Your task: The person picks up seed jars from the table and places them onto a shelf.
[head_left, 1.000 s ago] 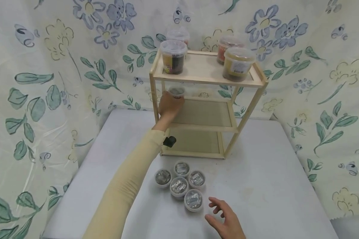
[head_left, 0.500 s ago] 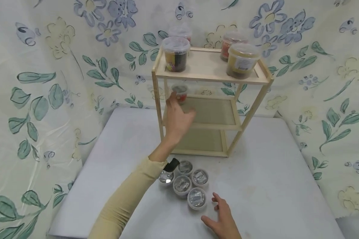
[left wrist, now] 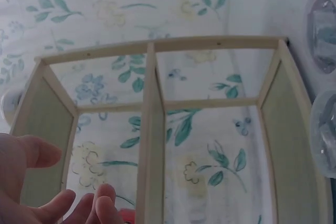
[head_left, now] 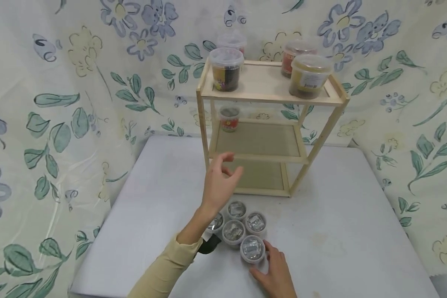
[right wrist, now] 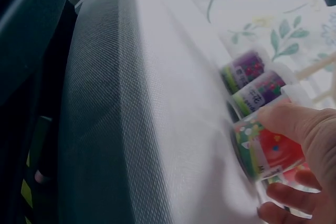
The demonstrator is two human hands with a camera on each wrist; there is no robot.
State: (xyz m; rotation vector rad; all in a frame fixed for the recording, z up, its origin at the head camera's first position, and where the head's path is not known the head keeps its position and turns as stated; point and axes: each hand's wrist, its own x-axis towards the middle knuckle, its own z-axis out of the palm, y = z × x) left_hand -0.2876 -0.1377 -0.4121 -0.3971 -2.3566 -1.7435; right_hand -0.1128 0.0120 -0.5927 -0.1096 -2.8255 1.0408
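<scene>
My right hand [head_left: 277,269] curls its thumb and fingers about the frontmost clear-lidded plastic tub [head_left: 252,249] on the white table. In the right wrist view this tub [right wrist: 270,148] has a red and green label, with the thumb on its side. My left hand [head_left: 219,184] hangs in the air before the wooden shelf unit [head_left: 260,158], fingers loosely bent and nothing in them. On the unit's middle shelf, at the left, stands a small tub [head_left: 229,120] with a red label. The left wrist view shows the left hand [left wrist: 58,198] apart from the shelf frame.
Several more small tubs [head_left: 234,231] are grouped behind the front one, two with purple labels [right wrist: 244,71] in the right wrist view. Larger tubs stand on the top shelf: a dark one [head_left: 226,70] at left, a yellow one [head_left: 310,78] at right. A flowered curtain [head_left: 164,87] hangs behind.
My left hand has let go of the tub on the middle shelf and drawn back toward me. The right hand has moved in from beside the front tub to take hold of it.
</scene>
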